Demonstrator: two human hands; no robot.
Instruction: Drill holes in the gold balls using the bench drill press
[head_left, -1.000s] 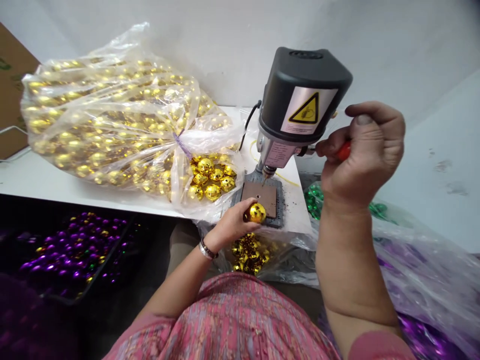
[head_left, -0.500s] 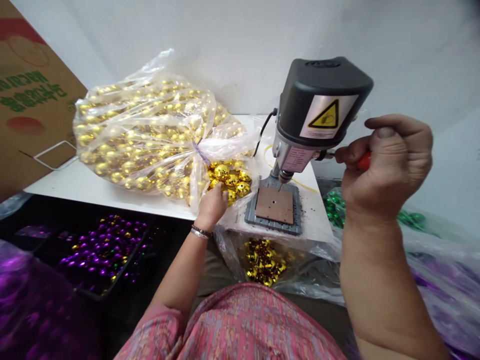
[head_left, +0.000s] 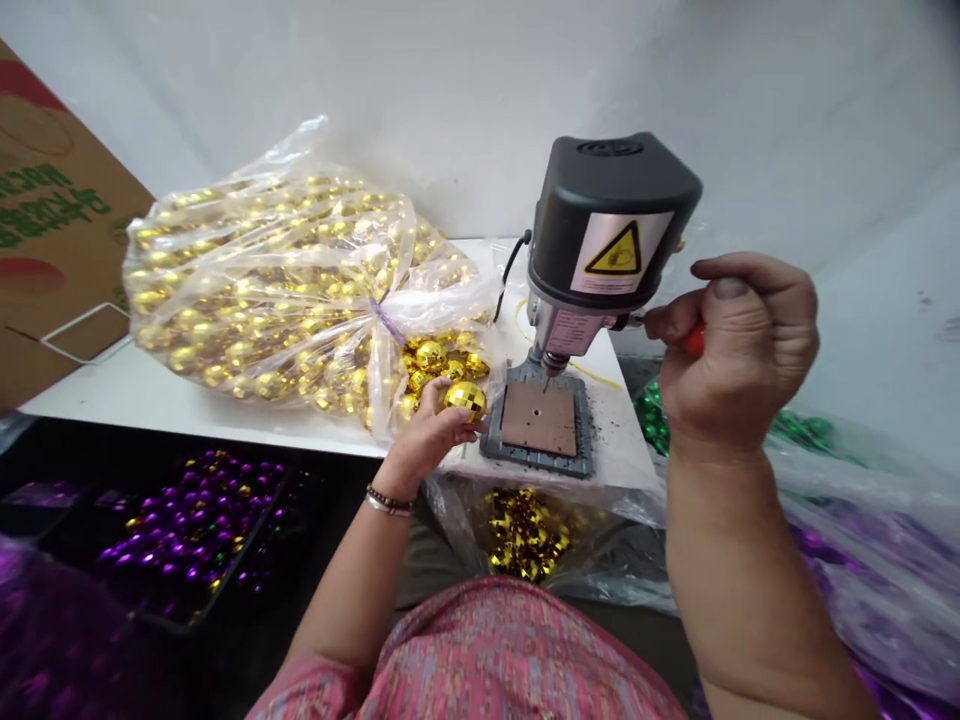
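Observation:
Between its thumb and fingers my left hand [head_left: 429, 432] holds a shiny gold disco ball [head_left: 466, 399], just left of the drill press base [head_left: 491, 440]. More loose gold balls [head_left: 431, 356] lie behind it at the mouth of a tied clear plastic bag [head_left: 262, 290] full of gold balls. My right hand [head_left: 739, 350] is closed around the red-knobbed handle [head_left: 694, 341] of the drill press [head_left: 619, 220]. Under the raised drill bit, a brown square board [head_left: 538, 420] with a small hole lies on the base.
A cardboard box [head_left: 52, 240] stands at the left. Below the white table [head_left: 187, 415] is a black tray with purple balls [head_left: 195, 520]. Gold balls [head_left: 529, 535] fill a bag under the front edge. At the right are bags with green balls [head_left: 806, 430] and purple items [head_left: 862, 570].
My left hand has picked up a gold ball from the loose pile and moved slightly right toward the drill press. My right hand stays on the handle. The whole view has shifted a little.

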